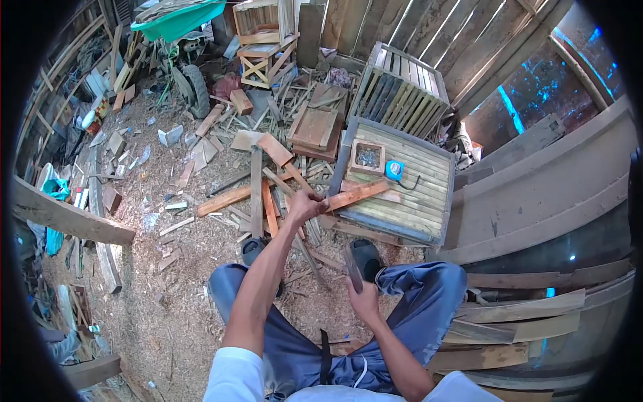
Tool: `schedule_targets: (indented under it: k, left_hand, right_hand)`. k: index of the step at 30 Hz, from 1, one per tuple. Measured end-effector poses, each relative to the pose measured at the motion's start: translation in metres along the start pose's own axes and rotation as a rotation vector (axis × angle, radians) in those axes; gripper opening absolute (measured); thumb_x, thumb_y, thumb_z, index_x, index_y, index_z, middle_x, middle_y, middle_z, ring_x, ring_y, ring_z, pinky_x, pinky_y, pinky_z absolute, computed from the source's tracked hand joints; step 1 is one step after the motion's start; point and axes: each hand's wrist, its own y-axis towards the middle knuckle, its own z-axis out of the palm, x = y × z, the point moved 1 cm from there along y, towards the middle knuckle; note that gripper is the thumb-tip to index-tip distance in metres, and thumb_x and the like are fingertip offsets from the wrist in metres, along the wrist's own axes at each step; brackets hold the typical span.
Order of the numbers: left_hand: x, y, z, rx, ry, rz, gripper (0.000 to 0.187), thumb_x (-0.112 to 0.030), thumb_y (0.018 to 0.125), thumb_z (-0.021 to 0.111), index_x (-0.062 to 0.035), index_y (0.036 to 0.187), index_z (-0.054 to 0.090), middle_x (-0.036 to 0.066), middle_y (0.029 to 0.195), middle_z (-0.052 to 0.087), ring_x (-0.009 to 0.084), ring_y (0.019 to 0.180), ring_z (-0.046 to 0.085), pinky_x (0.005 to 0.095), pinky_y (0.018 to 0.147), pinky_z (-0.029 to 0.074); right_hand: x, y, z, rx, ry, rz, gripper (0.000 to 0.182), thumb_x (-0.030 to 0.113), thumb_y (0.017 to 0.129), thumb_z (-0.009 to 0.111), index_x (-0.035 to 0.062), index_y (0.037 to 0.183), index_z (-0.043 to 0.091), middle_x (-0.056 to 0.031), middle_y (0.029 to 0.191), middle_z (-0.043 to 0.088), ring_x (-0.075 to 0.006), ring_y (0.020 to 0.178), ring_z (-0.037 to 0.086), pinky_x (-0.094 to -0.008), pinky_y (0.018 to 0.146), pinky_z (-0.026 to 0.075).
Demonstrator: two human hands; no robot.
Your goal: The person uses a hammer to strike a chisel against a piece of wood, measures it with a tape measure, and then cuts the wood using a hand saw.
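My left hand [308, 206] reaches forward, its fingers closed on one end of a reddish wooden strip [362, 194]. The strip's far part lies across a low slatted wooden crate [425, 194]. Nearer my body, between my knees, my right hand [364, 301] is wrapped round a flat, dark, blade-like tool [351, 268] that points up and forward; its exact kind does not show. Beyond the strip, a small wooden box [353, 165] of small metal pieces, which look like nails, stands on the crate top. Beside it is a blue tape measure [394, 169].
Another slatted crate [402, 87] stands behind. Wooden offcuts [228, 199] and shavings cover the ground ahead and left. A thick board [74, 214] juts in from the left. Planks [522, 308] are stacked at right. A wheel [192, 90] sits under a green tub [177, 23].
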Motion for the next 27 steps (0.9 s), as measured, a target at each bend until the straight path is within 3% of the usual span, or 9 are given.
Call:
schedule_targets:
  k: [4, 10, 13, 16, 19, 20, 22, 25, 27]
  left_hand:
    - [-0.004, -0.007, 0.002, -0.011, 0.039, -0.007, 0.024, -0.017, 0.073, 0.078, 0.0045, 0.078, 0.069, 0.007, 0.065, 0.065, 0.0119, 0.059, 0.059, 0.0288, 0.053, 0.045]
    - [0.000, 0.002, 0.000, -0.016, 0.049, 0.079, 0.025, -0.016, 0.071, 0.079, 0.0057, 0.078, 0.069, 0.009, 0.066, 0.066, 0.0139, 0.058, 0.060, 0.0301, 0.052, 0.046]
    - [-0.004, -0.004, 0.000, -0.023, 0.108, 0.058, 0.026, -0.014, 0.069, 0.079, 0.0073, 0.078, 0.067, 0.012, 0.067, 0.066, 0.0159, 0.060, 0.063, 0.0309, 0.054, 0.049]
    - [-0.004, -0.002, 0.001, -0.042, 0.105, 0.041, 0.021, -0.010, 0.071, 0.075, 0.0077, 0.081, 0.067, 0.012, 0.068, 0.066, 0.0166, 0.060, 0.064, 0.0300, 0.054, 0.050]
    - [0.000, 0.003, 0.003, -0.062, 0.027, 0.003, 0.015, -0.003, 0.077, 0.070, 0.0091, 0.084, 0.065, 0.012, 0.071, 0.067, 0.0158, 0.061, 0.064, 0.0271, 0.052, 0.048]
    - [0.004, 0.005, 0.004, -0.041, 0.043, 0.084, 0.015, -0.004, 0.077, 0.072, 0.0080, 0.083, 0.065, 0.012, 0.073, 0.067, 0.0165, 0.062, 0.065, 0.0276, 0.053, 0.049]
    - [0.003, 0.009, 0.005, -0.059, 0.052, 0.049, 0.016, -0.006, 0.075, 0.074, 0.0066, 0.082, 0.066, 0.011, 0.072, 0.067, 0.0160, 0.062, 0.065, 0.0282, 0.054, 0.049]
    - [0.005, 0.008, 0.003, -0.063, 0.094, 0.117, 0.022, -0.014, 0.074, 0.076, 0.0052, 0.081, 0.068, 0.013, 0.066, 0.066, 0.0180, 0.062, 0.064, 0.0316, 0.056, 0.049]
    - [0.003, 0.011, 0.003, -0.047, 0.079, 0.101, 0.022, -0.013, 0.073, 0.075, 0.0056, 0.082, 0.068, 0.012, 0.066, 0.066, 0.0178, 0.062, 0.064, 0.0319, 0.056, 0.049]
  right_hand:
    - [0.026, 0.075, 0.017, 0.002, 0.021, -0.045, 0.029, 0.025, 0.089, 0.060, -0.0029, 0.080, 0.064, -0.0233, 0.058, 0.052, -0.0206, 0.055, 0.063, -0.0371, 0.053, 0.044]
    - [0.003, -0.010, 0.001, -0.111, 0.042, -0.144, 0.035, 0.026, 0.088, 0.060, -0.0060, 0.074, 0.060, -0.0228, 0.057, 0.051, -0.0274, 0.052, 0.062, -0.0396, 0.051, 0.043]
    - [0.004, 0.006, 0.010, -0.056, 0.001, -0.022, 0.037, 0.025, 0.088, 0.061, -0.0070, 0.071, 0.059, -0.0230, 0.057, 0.052, -0.0270, 0.052, 0.062, -0.0402, 0.052, 0.043]
    - [0.023, 0.068, 0.023, -0.032, 0.076, -0.067, 0.037, 0.026, 0.088, 0.061, -0.0067, 0.071, 0.059, -0.0221, 0.055, 0.050, -0.0238, 0.050, 0.060, -0.0393, 0.051, 0.043]
    - [0.016, 0.045, 0.016, -0.074, 0.046, -0.136, 0.037, 0.026, 0.088, 0.061, -0.0061, 0.070, 0.059, -0.0217, 0.055, 0.050, -0.0259, 0.049, 0.059, -0.0386, 0.050, 0.042]
    - [0.012, 0.030, 0.012, -0.070, 0.062, -0.098, 0.037, 0.026, 0.088, 0.061, -0.0060, 0.070, 0.059, -0.0219, 0.055, 0.050, -0.0272, 0.050, 0.060, -0.0388, 0.050, 0.042]
    - [0.014, 0.002, 0.000, -0.063, 0.096, -0.014, 0.037, 0.026, 0.088, 0.061, -0.0060, 0.070, 0.059, -0.0225, 0.055, 0.050, -0.0296, 0.050, 0.060, -0.0392, 0.050, 0.042]
    - [0.016, 0.012, 0.003, -0.039, -0.014, 0.026, 0.036, 0.025, 0.088, 0.061, -0.0060, 0.070, 0.059, -0.0219, 0.054, 0.050, -0.0293, 0.050, 0.061, -0.0392, 0.050, 0.042]
    - [0.029, 0.046, 0.010, -0.054, 0.039, -0.041, 0.037, 0.026, 0.088, 0.061, -0.0060, 0.070, 0.059, -0.0206, 0.052, 0.048, -0.0245, 0.049, 0.059, -0.0389, 0.050, 0.042]
